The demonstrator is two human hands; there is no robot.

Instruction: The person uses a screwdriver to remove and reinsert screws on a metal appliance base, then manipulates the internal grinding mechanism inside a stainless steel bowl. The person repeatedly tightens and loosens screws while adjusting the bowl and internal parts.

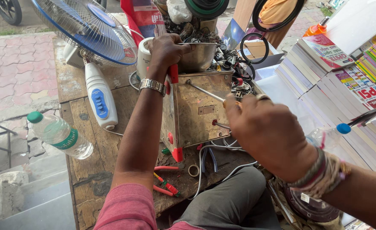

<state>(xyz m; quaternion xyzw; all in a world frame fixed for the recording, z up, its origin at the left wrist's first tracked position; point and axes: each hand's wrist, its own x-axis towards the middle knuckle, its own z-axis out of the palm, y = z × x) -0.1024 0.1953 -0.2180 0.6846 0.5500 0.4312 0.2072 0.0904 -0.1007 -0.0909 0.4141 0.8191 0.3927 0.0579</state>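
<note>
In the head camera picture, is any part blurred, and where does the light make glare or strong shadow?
Head view: even daylight with soft shadows. The right hand, close to the lens, is slightly blurred, as is the screwdriver it holds. The metal appliance casing gives a dull, warm reflection with no hard glare. The left hand and the table fan are sharp. Straight edges bend near the frame borders.

Roadside repair stall, worn wooden bench, tangled wires, table fan
</note>
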